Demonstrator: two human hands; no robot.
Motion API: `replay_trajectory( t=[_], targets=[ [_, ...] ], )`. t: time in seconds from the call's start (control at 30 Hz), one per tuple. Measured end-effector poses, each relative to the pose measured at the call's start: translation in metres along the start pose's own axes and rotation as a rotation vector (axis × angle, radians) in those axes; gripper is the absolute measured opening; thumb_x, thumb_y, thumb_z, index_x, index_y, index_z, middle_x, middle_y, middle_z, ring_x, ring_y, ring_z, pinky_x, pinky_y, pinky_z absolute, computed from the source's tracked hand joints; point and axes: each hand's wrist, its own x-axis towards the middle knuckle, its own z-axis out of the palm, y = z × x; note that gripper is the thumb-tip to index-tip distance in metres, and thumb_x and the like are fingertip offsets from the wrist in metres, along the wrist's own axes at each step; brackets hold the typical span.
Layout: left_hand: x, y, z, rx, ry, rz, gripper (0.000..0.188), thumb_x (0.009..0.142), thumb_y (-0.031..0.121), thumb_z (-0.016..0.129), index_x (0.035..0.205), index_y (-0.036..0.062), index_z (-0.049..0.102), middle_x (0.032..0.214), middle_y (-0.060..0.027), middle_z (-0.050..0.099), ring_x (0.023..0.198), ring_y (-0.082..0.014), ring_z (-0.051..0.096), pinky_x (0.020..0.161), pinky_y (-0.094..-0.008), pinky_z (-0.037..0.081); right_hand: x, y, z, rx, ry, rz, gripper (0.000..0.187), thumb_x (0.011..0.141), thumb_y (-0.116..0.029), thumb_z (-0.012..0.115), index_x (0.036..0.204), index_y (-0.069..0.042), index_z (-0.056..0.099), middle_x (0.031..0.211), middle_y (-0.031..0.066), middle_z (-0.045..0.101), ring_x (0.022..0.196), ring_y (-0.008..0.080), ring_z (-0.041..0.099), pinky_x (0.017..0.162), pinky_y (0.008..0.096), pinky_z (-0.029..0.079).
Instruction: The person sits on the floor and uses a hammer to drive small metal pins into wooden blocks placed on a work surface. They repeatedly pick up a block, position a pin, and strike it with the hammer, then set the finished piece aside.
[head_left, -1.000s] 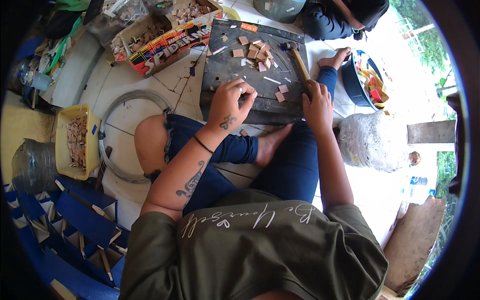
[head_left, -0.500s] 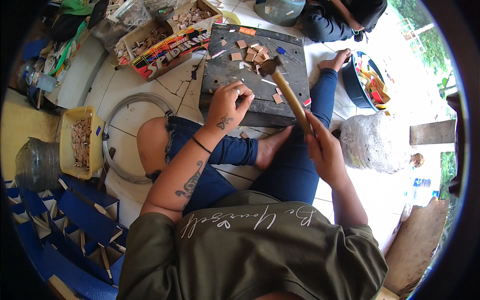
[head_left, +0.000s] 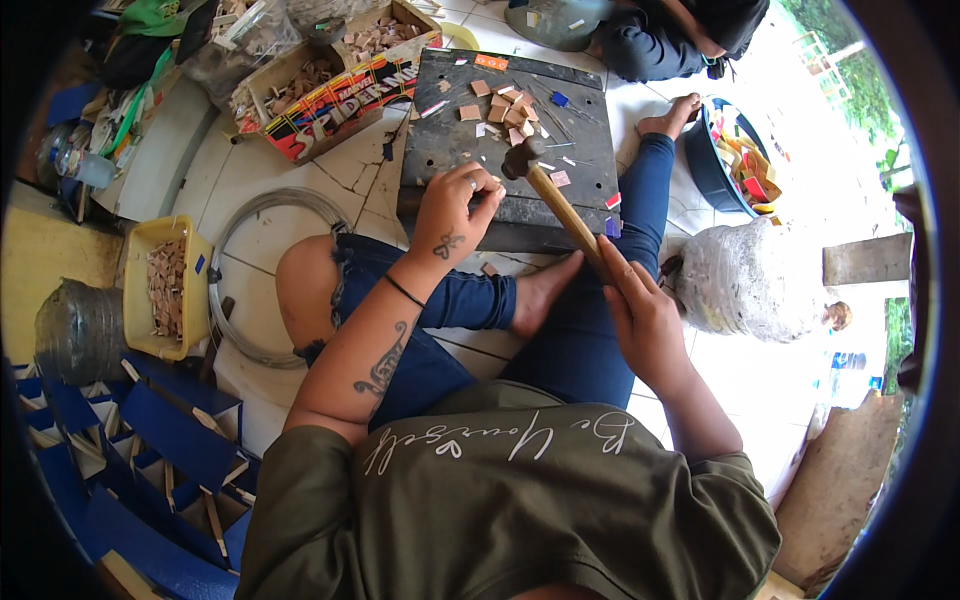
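Your right hand (head_left: 645, 310), right of the frame's middle, has its fingers wrapped round the lower handle of the hammer (head_left: 562, 207). The hammer slants up and left, its head over the black block (head_left: 585, 130) at upper centre, near the tips of your left hand (head_left: 460, 205); you can't tell from here whether the head touches anything. Your left thumb and fingers are pinched together at the block's near edge, perhaps on something small and pale, too hidden to name.

Expect the hammer to be head-heavy and stiff, its wooden handle smooth enough to slip in a damp palm. Hold it well down the handle for swing, or nearer the head for control. The wood chips (head_left: 515, 108) heaped on the block look light and hard; take them by their edges, since thin ones could split.

At upper left, the box (head_left: 370, 85) holds more chips in two sections. At left, the yellow tub (head_left: 136, 285) has small brown chips inside. At upper right, the blue basin (head_left: 697, 163) is filled with red and yellow pieces (head_left: 748, 170). The bucket (head_left: 560, 25) at the top edge hides its contents.
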Motion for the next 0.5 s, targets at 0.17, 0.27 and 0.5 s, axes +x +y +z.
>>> replay_trajectory(
  t=[0.17,0.27,0.5],
  targets=[
    [-0.001,0.000,0.000,-0.008,0.011,-0.012,0.012,0.081,0.002,0.068,0.075,0.0014,0.058,0.077,-0.0117,0.062,0.071,-0.0327,0.062,0.064,-0.0401,0.047,-0.004,0.003,0.003,0.011,0.090,-0.046,0.058,0.092,-0.001,0.056,0.147,-0.013,0.043,0.093,0.0134,0.057,0.074,0.0343,0.061,0.065,0.0408,0.049],
    [0.001,-0.001,0.001,-0.006,0.001,-0.007,0.013,0.081,0.003,0.068,0.074,0.0014,0.057,0.077,-0.0117,0.062,0.070,-0.0328,0.062,0.065,-0.0402,0.047,-0.003,0.005,0.007,-0.067,-0.051,0.024,0.059,0.092,-0.001,0.056,0.148,-0.014,0.042,0.093,0.0136,0.057,0.073,0.0344,0.061,0.064,0.0414,0.049],
    [-0.002,-0.004,0.002,0.017,0.012,0.020,0.016,0.081,0.004,0.069,0.073,0.0016,0.055,0.075,-0.0119,0.060,0.070,-0.0336,0.060,0.065,-0.0410,0.046,-0.006,0.012,0.009,-0.036,-0.031,0.013,0.059,0.092,-0.004,0.057,0.148,-0.015,0.041,0.092,0.0131,0.056,0.072,0.0355,0.061,0.064,0.0432,0.049]
  ],
)
